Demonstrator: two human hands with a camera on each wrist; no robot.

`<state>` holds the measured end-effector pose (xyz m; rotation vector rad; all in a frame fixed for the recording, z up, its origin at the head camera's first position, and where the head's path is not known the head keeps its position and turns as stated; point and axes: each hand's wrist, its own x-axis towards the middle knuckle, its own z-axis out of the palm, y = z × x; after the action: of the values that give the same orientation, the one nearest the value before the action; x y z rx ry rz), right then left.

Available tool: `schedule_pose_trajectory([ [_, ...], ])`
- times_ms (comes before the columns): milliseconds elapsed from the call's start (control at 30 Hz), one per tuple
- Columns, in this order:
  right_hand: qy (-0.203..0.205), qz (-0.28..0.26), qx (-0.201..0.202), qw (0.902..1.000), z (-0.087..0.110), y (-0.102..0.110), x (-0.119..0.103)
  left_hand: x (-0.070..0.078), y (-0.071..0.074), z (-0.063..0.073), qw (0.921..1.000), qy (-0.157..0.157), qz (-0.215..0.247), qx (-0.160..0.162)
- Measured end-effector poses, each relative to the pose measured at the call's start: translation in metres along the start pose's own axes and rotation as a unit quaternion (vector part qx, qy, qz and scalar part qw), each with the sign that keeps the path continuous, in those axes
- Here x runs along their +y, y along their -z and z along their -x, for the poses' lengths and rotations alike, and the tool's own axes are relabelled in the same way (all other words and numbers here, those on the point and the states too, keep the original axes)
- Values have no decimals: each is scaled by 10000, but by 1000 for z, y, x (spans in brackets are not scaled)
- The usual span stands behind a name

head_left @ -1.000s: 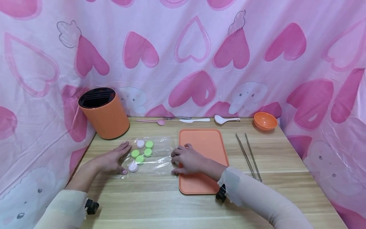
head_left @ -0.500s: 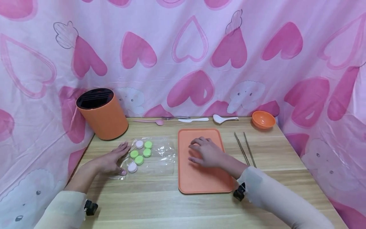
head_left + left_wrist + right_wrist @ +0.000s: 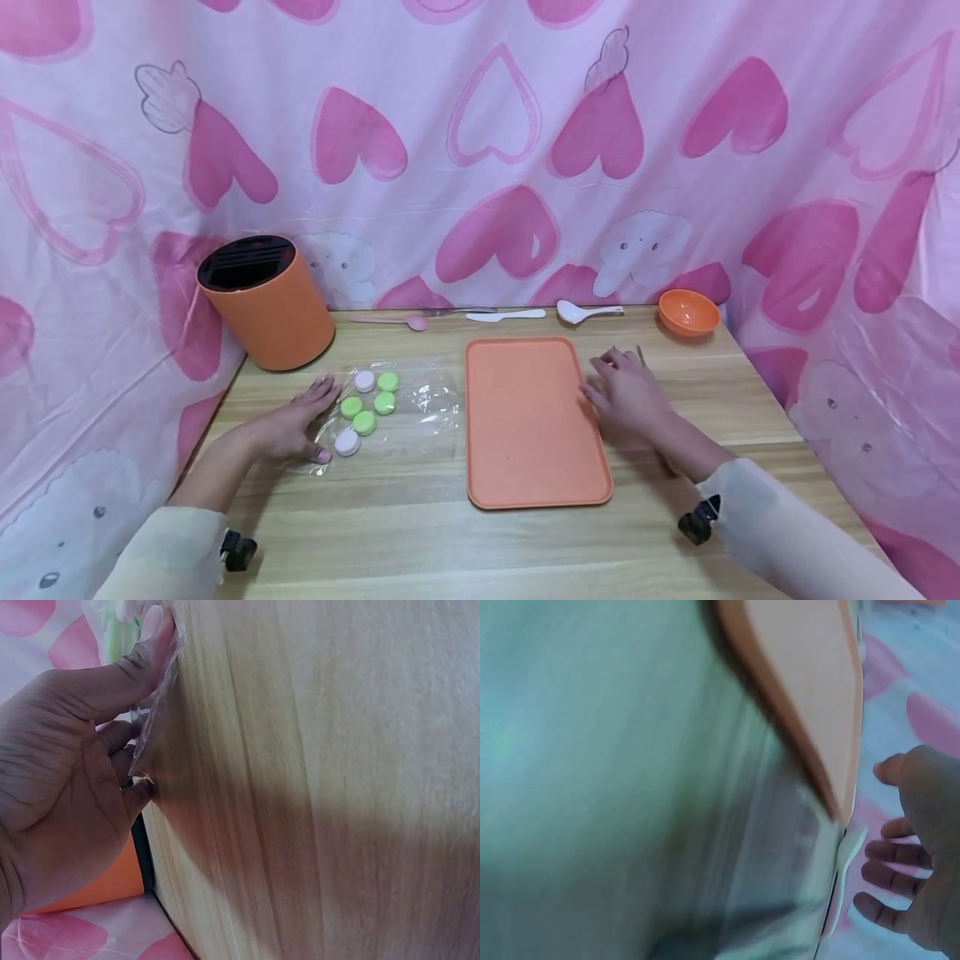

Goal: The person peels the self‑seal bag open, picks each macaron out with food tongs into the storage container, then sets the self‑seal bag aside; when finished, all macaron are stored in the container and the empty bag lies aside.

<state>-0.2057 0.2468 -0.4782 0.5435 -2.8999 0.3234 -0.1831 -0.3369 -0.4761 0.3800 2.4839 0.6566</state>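
Observation:
My left hand [image 3: 297, 425] rests on the left edge of a clear plastic bag [image 3: 427, 412], fingers straight and thumb apart. Several green and pale macaron-like discs [image 3: 364, 422] lie at the bag's left part; whether they are inside it I cannot tell. In the left wrist view, the thumb and fingers touch the plastic film [image 3: 161, 705]. To the right of an orange tray [image 3: 536, 425], my right hand [image 3: 633, 396] hovers with loosely bent fingers and holds nothing. Beneath it lie two thin metal sticks [image 3: 641, 355], mostly hidden by the hand and forearm.
Along the back edge lie a pink spoon [image 3: 417, 322], a fork [image 3: 459, 311], a white knife [image 3: 506, 316] and a white soup spoon [image 3: 588, 312]. An orange bowl [image 3: 688, 313] stands back right, an orange knife block [image 3: 270, 308] back left. Heart-printed curtains [image 3: 495, 233] enclose the table.
My right hand has left the bag's right edge and moved right, across the tray, to above the metal sticks. The left hand stays on the bag.

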Motion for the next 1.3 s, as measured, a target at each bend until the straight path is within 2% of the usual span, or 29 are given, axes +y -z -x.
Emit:
schedule_pose_trajectory([
  [233, -767, 8, 101, 9970, 30, 5, 30, -3, -4, 3, 10000, 18, 62, -4],
  [433, -1077, 81, -3, 9941, 51, 2, 41, -7, -8, 4, 10000, -13, 78, 31],
  [633, -1461, -65, -376, 9885, 59, 0, 43, -6, -9, 3, 10000, -31, 36, 20],
  [767, -1568, -153, -319, 9870, 58, -1, 44, -6, -9, 2, 10000, -5, 36, 9],
  [1067, -1630, -124, 231, 9863, 51, -1, 45, -5, -6, -2, 10000, -24, 86, 35],
  [1167, -1307, -153, 411, 9905, 46, 0, 43, -5, -4, -3, 10000, -26, 69, 45],
  [1300, -591, -136, 574, 9965, 40, 3, 38, -5, -2, -5, 10000, -11, 36, 35],
])
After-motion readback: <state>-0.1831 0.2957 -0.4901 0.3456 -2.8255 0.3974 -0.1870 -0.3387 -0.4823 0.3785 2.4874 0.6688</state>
